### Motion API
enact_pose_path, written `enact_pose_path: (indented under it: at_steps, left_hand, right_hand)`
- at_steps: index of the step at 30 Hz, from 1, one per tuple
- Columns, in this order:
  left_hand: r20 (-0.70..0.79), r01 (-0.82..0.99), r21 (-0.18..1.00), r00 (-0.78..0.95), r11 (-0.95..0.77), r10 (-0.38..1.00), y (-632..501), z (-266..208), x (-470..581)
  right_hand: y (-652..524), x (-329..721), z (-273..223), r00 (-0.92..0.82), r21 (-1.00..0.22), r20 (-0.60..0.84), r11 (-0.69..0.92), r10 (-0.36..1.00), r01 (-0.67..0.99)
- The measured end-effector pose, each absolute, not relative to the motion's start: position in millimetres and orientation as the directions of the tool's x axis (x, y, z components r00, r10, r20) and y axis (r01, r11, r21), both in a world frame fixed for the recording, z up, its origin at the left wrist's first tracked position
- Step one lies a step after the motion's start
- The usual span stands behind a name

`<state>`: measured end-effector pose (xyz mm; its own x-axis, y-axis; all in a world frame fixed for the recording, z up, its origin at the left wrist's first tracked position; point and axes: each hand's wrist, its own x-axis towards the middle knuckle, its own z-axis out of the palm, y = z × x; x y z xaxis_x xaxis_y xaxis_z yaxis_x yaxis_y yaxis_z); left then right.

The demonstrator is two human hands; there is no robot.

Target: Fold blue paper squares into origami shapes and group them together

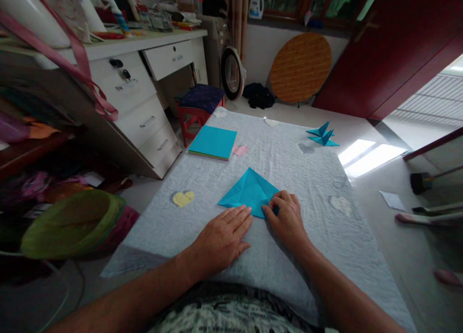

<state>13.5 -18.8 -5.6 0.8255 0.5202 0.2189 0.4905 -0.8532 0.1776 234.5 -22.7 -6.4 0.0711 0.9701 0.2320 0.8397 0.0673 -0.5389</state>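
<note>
A blue sheet of origami paper (249, 188), creased and partly folded, lies on the cloth-covered table in front of me. My left hand (229, 232) lies flat with fingers stretched out, its fingertips on the paper's near edge. At the right corner of the paper, my right hand (287, 215) pinches the edge between thumb and fingers. Beyond the sheet, to the left, rests a stack of coloured paper (213, 142) with blue on top. Folded blue paper figures (323, 135) sit at the far right corner of the table.
The table wears a pale quilted cloth (307, 179) with heart patches. A white desk (133, 97) with drawers stands at the left, a red stool (198, 104) beyond the table. A green-lined bin (72, 222) is on the floor at left. A round wooden tabletop (301, 67) leans against the far wall.
</note>
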Motion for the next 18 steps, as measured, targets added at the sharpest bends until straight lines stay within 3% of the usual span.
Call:
enact_pose_path:
  at_steps: [18]
  left_hand:
    - [0.217, 0.532, 0.191, 0.797, -0.825, 0.564, -18.4, -8.4, 13.7]
  right_hand:
    - [-22.8, 233.5, -7.9, 0.077, -0.515, 0.257, 0.069, 0.963, 0.854]
